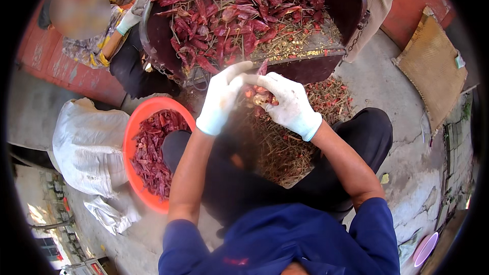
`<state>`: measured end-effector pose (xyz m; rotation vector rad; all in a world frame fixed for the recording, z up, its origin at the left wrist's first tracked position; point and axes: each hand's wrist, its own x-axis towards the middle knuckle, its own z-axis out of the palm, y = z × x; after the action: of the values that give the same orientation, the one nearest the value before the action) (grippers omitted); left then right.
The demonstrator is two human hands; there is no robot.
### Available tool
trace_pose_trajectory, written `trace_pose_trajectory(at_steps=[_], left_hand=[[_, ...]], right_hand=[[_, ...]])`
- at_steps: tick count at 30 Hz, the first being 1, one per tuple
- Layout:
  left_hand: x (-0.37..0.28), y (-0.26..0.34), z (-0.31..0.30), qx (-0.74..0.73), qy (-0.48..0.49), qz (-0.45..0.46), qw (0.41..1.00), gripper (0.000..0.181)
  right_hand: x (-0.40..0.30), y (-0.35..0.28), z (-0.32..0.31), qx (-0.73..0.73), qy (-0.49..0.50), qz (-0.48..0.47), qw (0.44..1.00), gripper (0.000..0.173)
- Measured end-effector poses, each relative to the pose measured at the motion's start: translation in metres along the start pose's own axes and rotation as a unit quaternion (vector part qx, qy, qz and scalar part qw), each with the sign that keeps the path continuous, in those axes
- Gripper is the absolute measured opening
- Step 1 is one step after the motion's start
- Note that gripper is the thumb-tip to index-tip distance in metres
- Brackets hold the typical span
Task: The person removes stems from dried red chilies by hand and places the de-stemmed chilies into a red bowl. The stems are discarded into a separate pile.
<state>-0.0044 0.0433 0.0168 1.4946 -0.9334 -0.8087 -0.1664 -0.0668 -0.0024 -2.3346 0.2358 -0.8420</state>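
My right hand (288,101), in a white knit glove, grips a dried red chili pepper (263,97); its broken part shows pale yellow seeds. My left hand (224,93), gloved the same way, is raised beside it, and the fingers of both hands meet or overlap in this view. Whether the left fingers pinch anything is hidden. Just beyond my hands, a heap of dried red chilies (229,11) fills much of a dark metal cart bed (301,70). Loose seeds and stems lie along its near edge.
An orange plastic basin (128,160) of chilies stands by my left knee, beside a white woven sack (89,145). Stems and scraps (282,152) cover the ground between my legs. A co-worker (91,46) sits at left; another person (376,4) stands at right near a woven mat (433,68).
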Motion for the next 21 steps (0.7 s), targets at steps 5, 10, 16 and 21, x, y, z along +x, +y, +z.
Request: trace_pose_trajectory(at_steps=[5,10,16,21], left_hand=[[-0.003,0.011,0.011,0.025,-0.005,0.017,1.000,0.038],[-0.010,0.003,0.012,0.089,-0.001,0.137,0.987,0.034],[-0.011,0.003,0.018,0.287,0.073,0.286,0.911,0.020],[-0.009,0.003,0.020,0.290,0.080,0.274,0.913,0.019]], right_hand=[[0.002,0.007,-0.006,0.165,0.055,0.105,0.979,0.036],[-0.001,0.002,-0.019,0.181,0.011,0.177,0.967,0.035],[-0.007,0.009,-0.019,0.031,0.042,0.053,0.997,0.034],[-0.002,0.000,-0.024,0.214,-0.033,0.204,0.955,0.029]])
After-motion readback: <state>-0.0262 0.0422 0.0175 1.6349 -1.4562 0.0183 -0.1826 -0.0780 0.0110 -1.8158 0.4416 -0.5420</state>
